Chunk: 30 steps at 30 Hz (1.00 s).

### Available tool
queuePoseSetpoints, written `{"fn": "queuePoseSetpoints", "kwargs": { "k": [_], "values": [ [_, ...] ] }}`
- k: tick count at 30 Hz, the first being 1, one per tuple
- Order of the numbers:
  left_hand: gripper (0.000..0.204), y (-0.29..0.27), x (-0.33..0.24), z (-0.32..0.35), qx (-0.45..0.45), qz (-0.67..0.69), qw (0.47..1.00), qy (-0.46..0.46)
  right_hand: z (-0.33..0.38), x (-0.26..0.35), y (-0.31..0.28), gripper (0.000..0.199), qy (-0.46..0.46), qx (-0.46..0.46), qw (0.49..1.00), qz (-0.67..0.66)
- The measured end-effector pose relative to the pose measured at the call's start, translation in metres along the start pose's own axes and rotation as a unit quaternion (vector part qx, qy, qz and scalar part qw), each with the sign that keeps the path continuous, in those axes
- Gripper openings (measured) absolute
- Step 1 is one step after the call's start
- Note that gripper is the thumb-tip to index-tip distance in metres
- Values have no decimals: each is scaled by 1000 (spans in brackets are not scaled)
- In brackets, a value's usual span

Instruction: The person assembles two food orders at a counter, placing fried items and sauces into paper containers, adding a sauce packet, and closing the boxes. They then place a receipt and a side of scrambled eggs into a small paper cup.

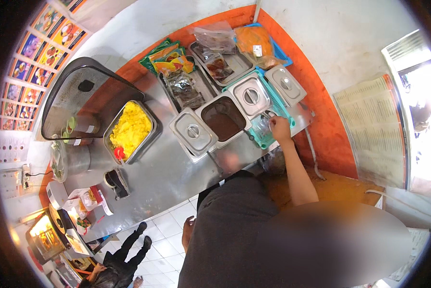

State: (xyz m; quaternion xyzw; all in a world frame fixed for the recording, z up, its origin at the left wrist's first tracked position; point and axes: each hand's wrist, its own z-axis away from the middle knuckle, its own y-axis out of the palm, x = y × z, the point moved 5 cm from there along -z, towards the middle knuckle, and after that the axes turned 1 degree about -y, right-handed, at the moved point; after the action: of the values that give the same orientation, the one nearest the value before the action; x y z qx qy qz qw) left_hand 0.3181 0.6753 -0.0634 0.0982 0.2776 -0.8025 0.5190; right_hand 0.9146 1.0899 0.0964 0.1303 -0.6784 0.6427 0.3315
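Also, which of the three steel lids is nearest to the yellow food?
The leftmost steel lid, just left of the dark brown contents. The middle lid and the rightmost lid lie to their upper right, farther from the yellow food.

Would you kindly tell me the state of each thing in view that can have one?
Steel tray: uncovered, heaped with yellow food.
Steel container: uncovered, with brown contents.
Left steel lid: on a container, seal unclear.
Middle steel lid: covering its container.
Right steel lid: handle up, underside hidden.
Food display cabinet: lit inside.
Black power plug: plugged in.
Co-worker's hand: fingers bent at clear plastic, grip unclear.
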Motion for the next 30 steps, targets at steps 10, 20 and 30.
{"fn": "queuePoseSetpoints", "kwargs": {
  "k": [10,20,30],
  "values": [
    [45,-11,-520,133,114,-48,913,389,18,54,-91,13,48,-19,952,-303],
    [21,46,-630,117,3,44,882,469,62,181,-103,17,-30,-20,947,-321],
    [16,27,-611,112,-31,-8,888,458,82,199,-65,27,-27,122,918,-376]
  ]
}}
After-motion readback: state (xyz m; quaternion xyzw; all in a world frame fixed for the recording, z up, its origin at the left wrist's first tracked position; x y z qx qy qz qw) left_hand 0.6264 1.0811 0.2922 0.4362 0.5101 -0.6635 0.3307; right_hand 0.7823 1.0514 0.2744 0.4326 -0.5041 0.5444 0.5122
